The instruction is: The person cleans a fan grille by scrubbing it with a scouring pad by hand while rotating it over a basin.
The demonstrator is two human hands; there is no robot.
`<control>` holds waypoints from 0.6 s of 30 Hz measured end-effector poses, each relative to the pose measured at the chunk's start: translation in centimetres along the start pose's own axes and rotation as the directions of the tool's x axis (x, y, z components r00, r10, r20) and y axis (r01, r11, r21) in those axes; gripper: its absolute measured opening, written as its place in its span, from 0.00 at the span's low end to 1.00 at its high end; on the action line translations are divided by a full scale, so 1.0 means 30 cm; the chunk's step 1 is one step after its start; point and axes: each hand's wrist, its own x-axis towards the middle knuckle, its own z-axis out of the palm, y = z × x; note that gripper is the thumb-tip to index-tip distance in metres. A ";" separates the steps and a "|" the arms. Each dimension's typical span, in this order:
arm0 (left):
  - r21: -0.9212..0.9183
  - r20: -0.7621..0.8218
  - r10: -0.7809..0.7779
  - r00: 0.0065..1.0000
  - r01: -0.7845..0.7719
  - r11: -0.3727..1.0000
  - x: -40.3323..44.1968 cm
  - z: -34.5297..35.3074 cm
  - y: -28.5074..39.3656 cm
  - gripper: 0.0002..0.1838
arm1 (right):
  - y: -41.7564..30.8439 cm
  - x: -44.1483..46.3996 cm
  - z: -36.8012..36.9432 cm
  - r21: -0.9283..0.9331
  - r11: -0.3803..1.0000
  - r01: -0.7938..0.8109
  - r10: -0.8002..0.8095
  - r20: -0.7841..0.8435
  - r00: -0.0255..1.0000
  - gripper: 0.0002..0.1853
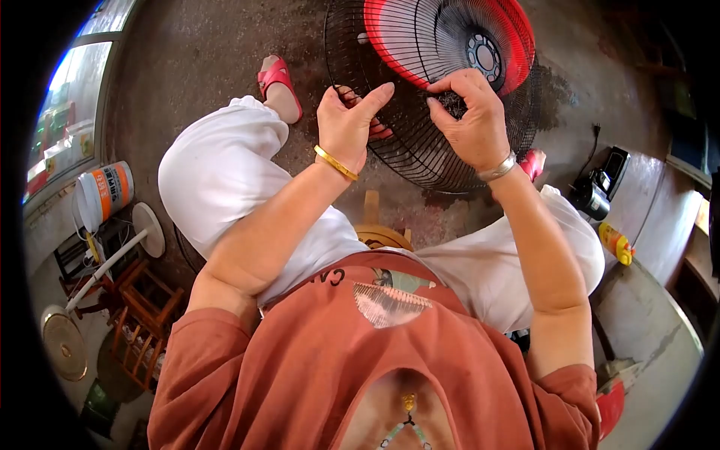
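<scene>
In front of my knees is a black wire fan grille (435, 161), tilted, with a red ring (525, 45) and a round grey hub (484, 56) at its far side. My left hand (346, 124), with a gold bangle at the wrist, grips the grille's left edge; its fingers pass behind the wires and the thumb points up and right. My right hand (476, 120), with a silver-coloured band, is over the grille just below the red ring. Its thumb and forefinger curl towards each other; whatever lies between them is too small to make out.
A wooden stool (382, 236) shows between my thighs. On the left stand an orange-and-white bucket (112, 191), a white pole stand (109, 270) and small wooden stools (142, 300). To the right are a black motor-like part (592, 196) and a yellow bottle (616, 244).
</scene>
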 end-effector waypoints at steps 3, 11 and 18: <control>0.010 0.006 -0.012 1.000 0.012 1.000 0.005 -0.005 -0.011 0.25 | 0.051 0.004 0.003 -0.107 0.993 -0.042 0.036 -0.058 0.998 0.08; 0.040 0.028 0.039 0.999 -0.040 0.998 -0.007 0.010 0.020 0.24 | -0.027 0.004 0.001 0.022 1.000 0.015 -0.014 -0.031 0.999 0.07; -0.016 0.001 -0.038 0.999 0.038 0.999 -0.004 0.002 0.001 0.23 | 0.097 0.023 -0.005 -0.167 0.972 -0.166 0.151 -0.099 0.984 0.05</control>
